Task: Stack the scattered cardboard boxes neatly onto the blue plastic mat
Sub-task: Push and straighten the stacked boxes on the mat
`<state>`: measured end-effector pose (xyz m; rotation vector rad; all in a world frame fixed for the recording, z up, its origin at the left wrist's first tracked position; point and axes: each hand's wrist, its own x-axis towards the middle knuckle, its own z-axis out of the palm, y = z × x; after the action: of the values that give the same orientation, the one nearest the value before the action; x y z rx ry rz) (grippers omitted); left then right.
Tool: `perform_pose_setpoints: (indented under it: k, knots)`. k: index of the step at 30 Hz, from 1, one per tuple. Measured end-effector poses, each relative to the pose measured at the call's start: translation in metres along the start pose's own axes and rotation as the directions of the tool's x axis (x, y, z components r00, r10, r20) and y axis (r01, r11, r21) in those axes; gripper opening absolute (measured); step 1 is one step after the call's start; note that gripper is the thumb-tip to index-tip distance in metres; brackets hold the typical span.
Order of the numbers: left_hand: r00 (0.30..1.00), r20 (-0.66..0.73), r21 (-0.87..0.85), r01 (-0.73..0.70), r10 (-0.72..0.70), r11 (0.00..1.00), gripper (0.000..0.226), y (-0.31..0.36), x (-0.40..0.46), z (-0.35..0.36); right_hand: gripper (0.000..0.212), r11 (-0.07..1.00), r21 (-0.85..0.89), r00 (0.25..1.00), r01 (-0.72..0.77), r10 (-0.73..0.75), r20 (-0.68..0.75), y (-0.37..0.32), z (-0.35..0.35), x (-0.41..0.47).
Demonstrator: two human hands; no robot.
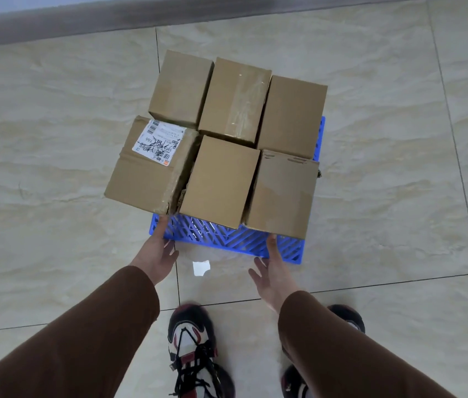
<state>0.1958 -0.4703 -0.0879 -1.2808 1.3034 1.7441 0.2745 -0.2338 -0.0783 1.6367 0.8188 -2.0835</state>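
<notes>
Tiled floor (55,139) beneath; blue plastic mat (227,239) carrying six cardboard boxes (227,133), packed to its edges. Left hand (158,254) at near-left corner, right hand (273,271) at near edge, fingers straight, holding nothing.

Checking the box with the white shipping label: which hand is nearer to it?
Left. The left hand reaches under the near corner of the labelled cardboard box; the right hand is two boxes away.
</notes>
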Motion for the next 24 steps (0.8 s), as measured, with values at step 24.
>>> perform_pose_setpoints:
  k: [24]
  knots:
    - [0.973, 0.199, -0.076, -0.102, 0.116, 0.992, 0.101, 0.054, 0.038, 0.121, 0.096, 0.957, -0.127, 0.965, 0.262, -0.258, 0.052, -0.179, 0.053, 0.057]
